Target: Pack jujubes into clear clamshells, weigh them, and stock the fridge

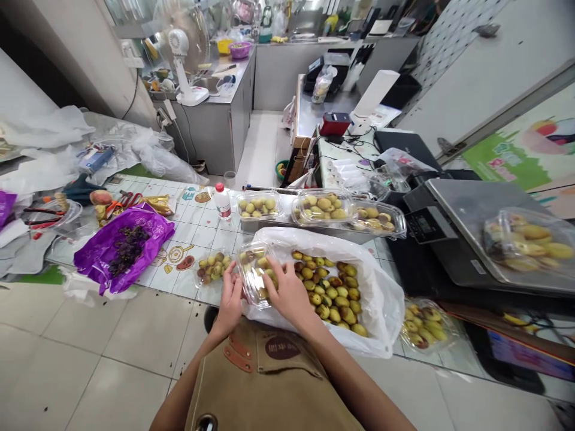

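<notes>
A clear plastic clamshell box (255, 281) of small yellow-green fruit is between my hands, at the left edge of a white-lined crate (381, 299). My left hand (230, 302) grips the box's left side, fingers bent against it. Across its right side and top lie the fingers of my right hand (287, 292). Whether the lid is fully latched I cannot tell. Loose green and brown-spotted fruit (335, 293), looking like jujubes, fills much of the crate. Just left of my left hand sits another clear box (211, 266) of browner fruit.
Behind the crate stand several filled boxes (323, 208) and a red-capped bottle (222, 202). A purple bag (155, 230) with dark grapes (129, 248) lies left. On the right, a scale (467, 233) carries a filled box (534, 242); another box (426, 326) rests below it.
</notes>
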The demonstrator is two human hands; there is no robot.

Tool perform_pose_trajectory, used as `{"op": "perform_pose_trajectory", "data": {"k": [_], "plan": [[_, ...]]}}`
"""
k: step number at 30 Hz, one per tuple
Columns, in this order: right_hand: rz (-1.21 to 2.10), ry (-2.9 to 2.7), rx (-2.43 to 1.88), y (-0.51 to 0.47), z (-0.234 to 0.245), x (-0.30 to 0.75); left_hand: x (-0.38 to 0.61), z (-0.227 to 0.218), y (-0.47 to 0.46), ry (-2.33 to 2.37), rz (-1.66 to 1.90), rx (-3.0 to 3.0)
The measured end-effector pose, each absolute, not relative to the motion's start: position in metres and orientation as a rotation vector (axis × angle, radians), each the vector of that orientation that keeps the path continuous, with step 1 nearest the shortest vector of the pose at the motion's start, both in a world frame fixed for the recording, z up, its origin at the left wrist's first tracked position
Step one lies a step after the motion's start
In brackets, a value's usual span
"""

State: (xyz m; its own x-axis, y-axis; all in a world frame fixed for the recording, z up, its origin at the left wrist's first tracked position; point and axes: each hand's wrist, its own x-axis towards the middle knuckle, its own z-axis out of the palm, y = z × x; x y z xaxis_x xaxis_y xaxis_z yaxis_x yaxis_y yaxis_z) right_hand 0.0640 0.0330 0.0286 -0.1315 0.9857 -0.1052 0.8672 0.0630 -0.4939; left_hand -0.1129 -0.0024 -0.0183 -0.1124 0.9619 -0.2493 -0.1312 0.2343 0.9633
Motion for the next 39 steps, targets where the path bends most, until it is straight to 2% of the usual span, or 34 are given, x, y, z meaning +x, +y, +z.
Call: {"op": "perform_pose_trajectory", "data": {"k": [6, 10, 13, 18, 21, 30, 34, 39], "plan": [[0.641, -2.036, -1.959, 0.042, 0.031, 0.055, -0.117, -0.008, -0.016, 1.274, 1.063, 0.965], [0.753, -1.917, -1.767, 0.04, 0.021, 0.06, -0.116, 0.002, -0.022, 1.219, 0.997, 0.792], [0.991, -1.628, -1.578, 0.035, 0.009, 0.074, -0.116, 0.002, -0.026, 1.175, 1.049, 0.723], [1.591, -1.182, -1.356, 0.02, 0.001, 0.103, -0.114, -0.005, -0.034, 1.111, 1.106, 0.716], [1.79, -1.044, -1.212, 0.007, 0.005, 0.116, -0.111, -0.006, -0.039, 1.067, 1.106, 0.736], [1.709, -0.95, -1.211, -0.035, 0.011, 0.124, -0.108, -0.004, -0.049, 1.04, 0.949, 0.893], [1.734, -0.967, -1.18, -0.058, 0.021, 0.132, -0.11, 0.01, -0.022, 1.142, 0.935, 1.033], [1.726, -0.909, -1.211, -0.077, 0.042, 0.141, -0.079, 0.02, 0.022, 0.965, 0.892, 0.955]]}}
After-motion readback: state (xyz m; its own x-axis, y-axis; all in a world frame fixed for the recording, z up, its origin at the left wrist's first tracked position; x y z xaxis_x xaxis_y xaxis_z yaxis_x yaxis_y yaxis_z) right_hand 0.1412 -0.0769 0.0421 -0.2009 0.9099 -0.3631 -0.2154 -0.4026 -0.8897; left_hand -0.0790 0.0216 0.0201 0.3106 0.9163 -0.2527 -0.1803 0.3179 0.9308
